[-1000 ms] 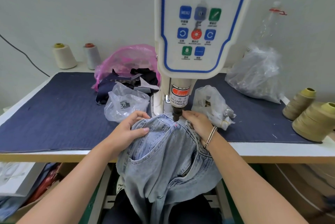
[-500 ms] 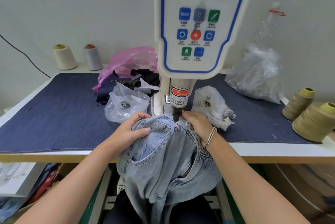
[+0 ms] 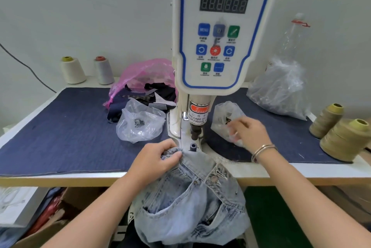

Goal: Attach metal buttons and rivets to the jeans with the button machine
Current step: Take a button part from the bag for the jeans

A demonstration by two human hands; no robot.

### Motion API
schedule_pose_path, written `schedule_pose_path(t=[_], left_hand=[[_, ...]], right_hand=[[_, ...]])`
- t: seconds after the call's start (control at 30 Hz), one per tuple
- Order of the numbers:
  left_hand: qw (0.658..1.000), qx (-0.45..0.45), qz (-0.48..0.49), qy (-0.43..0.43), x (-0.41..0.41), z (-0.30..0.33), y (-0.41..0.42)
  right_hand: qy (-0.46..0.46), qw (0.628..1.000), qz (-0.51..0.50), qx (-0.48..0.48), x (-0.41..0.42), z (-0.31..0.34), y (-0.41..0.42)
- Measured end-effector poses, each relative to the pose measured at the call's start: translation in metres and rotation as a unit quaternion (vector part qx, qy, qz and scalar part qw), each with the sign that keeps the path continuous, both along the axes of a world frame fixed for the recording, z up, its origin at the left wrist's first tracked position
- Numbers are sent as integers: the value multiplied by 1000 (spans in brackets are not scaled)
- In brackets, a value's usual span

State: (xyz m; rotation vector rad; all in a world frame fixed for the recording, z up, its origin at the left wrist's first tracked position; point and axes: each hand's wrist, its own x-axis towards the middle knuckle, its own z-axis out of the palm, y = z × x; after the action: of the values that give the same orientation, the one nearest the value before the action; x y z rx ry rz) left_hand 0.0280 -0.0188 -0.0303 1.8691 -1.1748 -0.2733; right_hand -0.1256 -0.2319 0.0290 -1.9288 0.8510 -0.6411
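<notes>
1. The waistband of the light-blue jeans (image 3: 192, 197) is pinched in the left hand (image 3: 158, 159), whose fingers are curled tight around the bunched denim at the near edge of the table (image 3: 301, 171).
2. The right hand (image 3: 249, 133) is held over a small clear plastic bag (image 3: 222, 119) just right of the machine's post; its fingers are loosely spread and partly blurred, and whether anything is held between them cannot be told.
3. Two thin bangles (image 3: 263, 150) are worn on the right wrist.
4. The jeans are draped off the table's near edge, with the waistband just in front of the lower die (image 3: 193, 146) of the servo button machine (image 3: 220, 37); the punch (image 3: 195, 133) stands above that die, apart from it.
5. One metal button (image 3: 214, 178) is seen fixed on the waistband, and one small rivet (image 3: 195, 182) on the denim just left of it.
6. Four thread cones are counted: a cream cone (image 3: 71, 70) and a grey cone (image 3: 103, 70) at the far left, and two olive cones (image 3: 345, 139) at the right edge.
7. Four plastic bags are counted. A clear bag (image 3: 140, 123) left of the machine holds a small cluster of metal pieces; a pink bag (image 3: 144, 75) behind it lies against dark fabric scraps (image 3: 160, 91); a large clear bag (image 3: 281, 89) sits far right, its contents unclear.
8. The table is covered by a dark-blue denim mat (image 3: 60, 127).
</notes>
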Motion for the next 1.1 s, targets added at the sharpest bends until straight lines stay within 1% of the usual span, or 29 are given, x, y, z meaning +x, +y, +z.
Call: schedule_pose_path(t=[0.03, 0.07, 0.1, 0.13, 0.2, 0.23, 0.33, 0.4, 0.43, 0.5, 0.57, 0.63, 0.67, 0.7, 0.77, 0.8, 0.87, 0.93, 0.97, 1.0, 1.03, 1.07, 1.1], left_hand=[[1000, 2, -2, -4, 0, -3, -2], [1000, 0, -13, -3, 2, -6, -3], [1000, -4, -28, 0, 4, -8, -3], [999, -6, -41, -1, 6, -9, -4], [999, -7, -50, -9, 9, -9, -4], [999, -5, -47, -11, 10, -9, -4], [999, -7, -35, -13, 7, -9, -4], [999, -8, -31, -17, 7, -8, -4], [999, -9, -31, -17, 8, -7, -4], [999, -5, -31, -15, 8, -7, -4], [999, -2, -29, -14, 8, -8, -5], [1000, 1, -24, -15, 9, -8, -5], [1000, 3, -23, -14, 9, -9, -6], [1000, 3, -21, -13, 10, -9, -6], [1000, 2, -21, -13, 10, -9, -5], [1000, 2, -22, -12, 10, -9, -5], [1000, 2, -23, -9, 10, -9, -5], [1000, 1, -21, -6, 10, -9, -5], [1000, 1, -20, -4, 10, -8, -5], [1000, 1, -21, -3, 10, -8, -5], [1000, 1, -21, -2, 9, -8, -5], [1000, 2, -22, -1, 9, -7, -5], [1000, 2, -22, 0, 9, -7, -5]], right_hand=[[47, 996, -38, -68, 5, 3, -12], [128, 983, -44, -123, 12, 5, -22], [220, 962, -31, -161, 20, 8, -29], [303, 936, -12, -181, 29, 10, -34], [416, 888, 16, -196, 47, 11, -37], [454, 867, 25, -206, 55, 13, -36], [514, 842, 18, -162, 74, 12, -41], [558, 812, 17, -172, 82, 7, -45], [570, 797, 19, -198, 84, 4, -47], [577, 787, 19, -219, 89, 0, -48], [562, 785, 29, -257, 92, -4, -44], [513, 803, 22, -301, 93, -9, -43], [501, 812, 15, -298, 93, -11, -43], [508, 809, 18, -296, 92, -11, -43], [565, 779, 34, -269, 90, -7, -44], [587, 774, 33, -233, 89, -5, -46], [592, 787, 21, -176, 87, -5, -55], [582, 797, 28, -159, 82, -6, -57], [569, 805, 34, -166, 78, -7, -54], [540, 818, 36, -194, 76, -8, -53], [496, 835, 33, -235, 72, -7, -51], [460, 851, 29, -253, 68, -4, -49], [443, 864, 20, -240, 66, 2, -46]])
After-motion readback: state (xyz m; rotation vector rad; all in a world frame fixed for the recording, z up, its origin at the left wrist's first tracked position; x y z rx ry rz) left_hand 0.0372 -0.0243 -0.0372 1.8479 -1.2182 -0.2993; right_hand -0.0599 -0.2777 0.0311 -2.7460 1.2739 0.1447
